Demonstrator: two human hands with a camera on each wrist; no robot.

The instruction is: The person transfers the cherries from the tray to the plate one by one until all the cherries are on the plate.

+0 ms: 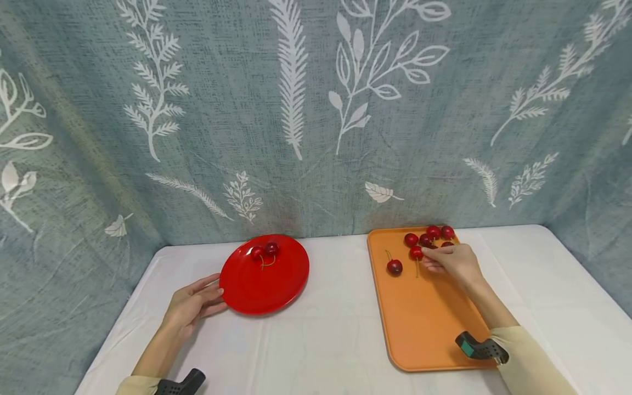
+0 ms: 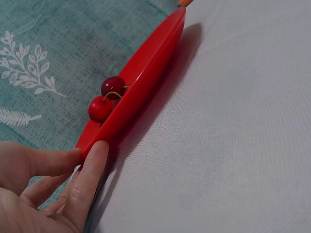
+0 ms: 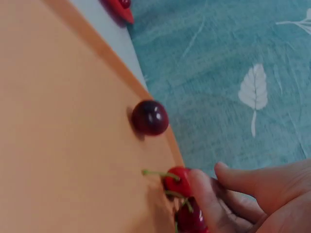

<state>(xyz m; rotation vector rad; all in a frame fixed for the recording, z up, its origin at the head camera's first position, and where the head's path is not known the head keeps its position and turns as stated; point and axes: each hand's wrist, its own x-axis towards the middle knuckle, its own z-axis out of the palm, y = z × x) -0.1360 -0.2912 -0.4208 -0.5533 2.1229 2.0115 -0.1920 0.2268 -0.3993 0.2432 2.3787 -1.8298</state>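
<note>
A red plate (image 1: 257,288) lies on the white table with two cherries (image 1: 265,251) near its far rim; the left wrist view shows the same pair of cherries (image 2: 107,99) on the plate (image 2: 141,92). My left hand (image 1: 195,304) rests beside it, its straight thumb and forefinger (image 2: 92,167) touching the near-left rim. An orange tray (image 1: 424,318) to the right holds several cherries at its far end. My right hand (image 1: 454,262) reaches into that cluster, and its fingertips (image 3: 201,194) pinch a red cherry (image 3: 176,180). A dark cherry (image 3: 150,117) lies apart.
A teal leaf-printed curtain (image 1: 316,109) closes off the back and both sides of the table. One cherry (image 1: 394,267) with a stem lies alone on the tray's left part. Bare white tablecloth (image 1: 336,340) separates plate and tray.
</note>
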